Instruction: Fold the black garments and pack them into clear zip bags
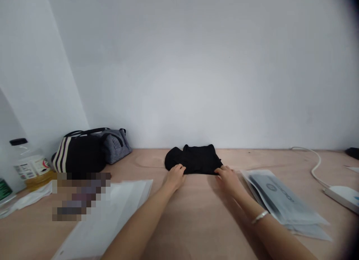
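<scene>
A black cloth garment (196, 160) lies spread on the pink-beige tabletop, close to the wall; its exact kind does not show. At its near left edge is my left hand (176, 176), fingers bent down and closed on the fabric. My right hand (226, 178) pinches the near right corner between thumb and fingers. Both forearms reach forward from the bottom of the view, and a silvery bracelet (260, 216) circles the right wrist. Just right of my right hand lies a stack of frosted plastic bags (283, 194) with dark contents.
Clear plastic sleeves (112, 211) lie on the left. Behind them stand a black bag with white stripes (81, 153), a striped pouch (116, 146) and a bottle of yellow liquid (33, 168). A white power strip (343, 196) with its cord (318, 164) is on the right.
</scene>
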### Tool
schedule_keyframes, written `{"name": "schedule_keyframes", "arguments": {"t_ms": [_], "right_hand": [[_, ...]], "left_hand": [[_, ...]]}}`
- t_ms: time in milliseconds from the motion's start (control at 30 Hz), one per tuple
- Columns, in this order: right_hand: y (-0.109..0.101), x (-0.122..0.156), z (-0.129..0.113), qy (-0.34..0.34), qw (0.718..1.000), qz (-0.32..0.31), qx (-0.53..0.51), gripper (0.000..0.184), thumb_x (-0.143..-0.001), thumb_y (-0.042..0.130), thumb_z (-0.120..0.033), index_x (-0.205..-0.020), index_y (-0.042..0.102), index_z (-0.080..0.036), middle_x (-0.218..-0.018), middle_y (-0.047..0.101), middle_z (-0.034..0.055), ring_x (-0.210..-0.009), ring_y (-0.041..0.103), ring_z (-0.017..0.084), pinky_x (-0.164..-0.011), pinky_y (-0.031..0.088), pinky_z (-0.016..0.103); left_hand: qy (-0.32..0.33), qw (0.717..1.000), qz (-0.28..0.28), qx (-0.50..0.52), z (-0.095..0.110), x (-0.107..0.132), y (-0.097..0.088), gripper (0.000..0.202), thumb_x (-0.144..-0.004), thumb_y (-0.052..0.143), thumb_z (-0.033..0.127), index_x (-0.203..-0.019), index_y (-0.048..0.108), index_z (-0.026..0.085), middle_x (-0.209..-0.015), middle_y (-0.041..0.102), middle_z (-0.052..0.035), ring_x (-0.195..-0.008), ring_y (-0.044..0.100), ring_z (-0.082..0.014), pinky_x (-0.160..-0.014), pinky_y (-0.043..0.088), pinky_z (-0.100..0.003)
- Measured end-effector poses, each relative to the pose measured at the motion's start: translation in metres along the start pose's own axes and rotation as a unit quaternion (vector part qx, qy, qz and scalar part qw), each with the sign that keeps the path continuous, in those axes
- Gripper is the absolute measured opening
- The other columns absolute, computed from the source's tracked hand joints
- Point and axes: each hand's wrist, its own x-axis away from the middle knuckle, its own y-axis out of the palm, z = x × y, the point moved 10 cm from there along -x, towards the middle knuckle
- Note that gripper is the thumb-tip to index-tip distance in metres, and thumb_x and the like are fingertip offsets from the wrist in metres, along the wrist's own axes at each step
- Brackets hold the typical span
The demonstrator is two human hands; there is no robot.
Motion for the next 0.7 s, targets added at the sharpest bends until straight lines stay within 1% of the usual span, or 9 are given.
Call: {"name": "schedule_keyframes", "arguments": {"t_ms": [100,267,367,433,533,600,633,667,700], "right_hand": [[0.016,-0.02,-0.011,-0.001,1.0,-0.007,-0.013,0.024,-0.079,0.046,-0.02,-0.096,0.062,-0.022,-0.097,0.058,0.0088,-0.096,0.048,0.022,-0.077,0.034,0.031],[0.036,-0.035,0.002,0.021,0.999,-0.023,-0.029,0.026,-0.082,0.041,-0.018,-0.083,0.067,-0.02,-0.088,0.061,0.0087,-0.085,0.053,0.02,-0.069,0.034,0.028],[0.033,-0.036,0.005,0.029,0.999,-0.018,-0.033,0.026,-0.083,0.039,-0.019,-0.086,0.065,-0.017,-0.087,0.062,0.0089,-0.084,0.054,0.018,-0.069,0.034,0.027],[0.023,-0.032,0.003,0.023,0.999,-0.012,-0.032,0.028,-0.084,0.037,-0.018,-0.087,0.064,-0.017,-0.088,0.061,0.0094,-0.086,0.053,0.018,-0.072,0.033,0.027],[-0.001,-0.01,-0.005,-0.011,1.0,-0.009,-0.027,0.024,-0.08,0.04,-0.018,-0.081,0.064,-0.017,-0.087,0.062,0.0086,-0.09,0.051,0.02,-0.078,0.031,0.031],[-0.015,0.015,-0.012,-0.056,0.997,-0.037,-0.036,0.014,-0.073,0.05,-0.019,-0.07,0.063,-0.018,-0.079,0.063,0.0055,-0.082,0.054,0.019,-0.078,0.031,0.031],[-0.018,0.03,-0.018,-0.089,0.992,-0.069,-0.048,0.01,-0.068,0.055,-0.02,-0.062,0.062,-0.019,-0.071,0.063,0.0027,-0.073,0.055,0.016,-0.075,0.033,0.029],[-0.013,0.048,-0.029,-0.141,0.976,-0.144,-0.085,0.011,-0.067,0.056,-0.022,-0.059,0.062,-0.019,-0.065,0.062,0.0014,-0.064,0.055,0.014,-0.069,0.035,0.027],[-0.009,0.066,-0.037,-0.171,0.952,-0.215,-0.138,0.013,-0.069,0.056,-0.028,-0.062,0.063,-0.02,-0.064,0.062,0.0007,-0.059,0.054,0.013,-0.06,0.037,0.024]], "left_hand": [[-0.001,1.0,-0.005,-0.009,-0.009,-0.011,0.01,0.026,-0.087,0.048,0.03,-0.109,0.05,0.017,-0.111,0.052,-0.0066,-0.092,0.054,-0.0185,-0.077,0.046,-0.039],[-0.002,1.0,-0.012,-0.012,-0.022,-0.017,0.013,0.025,-0.087,0.048,0.029,-0.109,0.05,0.018,-0.111,0.052,-0.0065,-0.091,0.055,-0.018,-0.077,0.047,-0.038],[0.001,1.0,-0.012,-0.012,-0.021,-0.02,0.004,0.026,-0.086,0.049,0.03,-0.108,0.05,0.017,-0.11,0.052,-0.0064,-0.091,0.055,-0.018,-0.077,0.047,-0.038],[0.006,1.0,-0.013,-0.013,-0.017,-0.018,-0.007,0.022,-0.089,0.044,0.028,-0.106,0.053,0.017,-0.107,0.054,-0.0065,-0.09,0.055,-0.0182,-0.077,0.046,-0.037],[0.027,0.999,-0.033,-0.012,-0.006,0.004,-0.029,0.027,-0.091,0.033,0.022,-0.098,0.059,0.019,-0.097,0.055,-0.0064,-0.088,0.055,-0.0187,-0.076,0.042,-0.033],[0.055,0.996,-0.07,-0.006,0.004,0.033,-0.043,0.024,-0.087,0.039,0.024,-0.091,0.063,0.021,-0.09,0.057,-0.0047,-0.084,0.056,-0.0184,-0.074,0.041,-0.03],[0.075,0.992,-0.098,0.0,0.011,0.05,-0.047,0.018,-0.082,0.048,0.027,-0.087,0.065,0.023,-0.086,0.058,-0.0028,-0.081,0.056,-0.0179,-0.073,0.042,-0.028],[0.096,0.987,-0.126,0.008,0.018,0.069,-0.051,0.016,-0.074,0.06,0.032,-0.088,0.065,0.026,-0.082,0.058,-0.0002,-0.079,0.057,-0.017,-0.071,0.042,-0.025],[0.123,0.979,-0.163,0.019,0.027,0.088,-0.051,0.032,-0.065,0.067,0.037,-0.096,0.063,0.03,-0.084,0.059,0.0014,-0.079,0.057,-0.0169,-0.071,0.043,-0.023]]}}
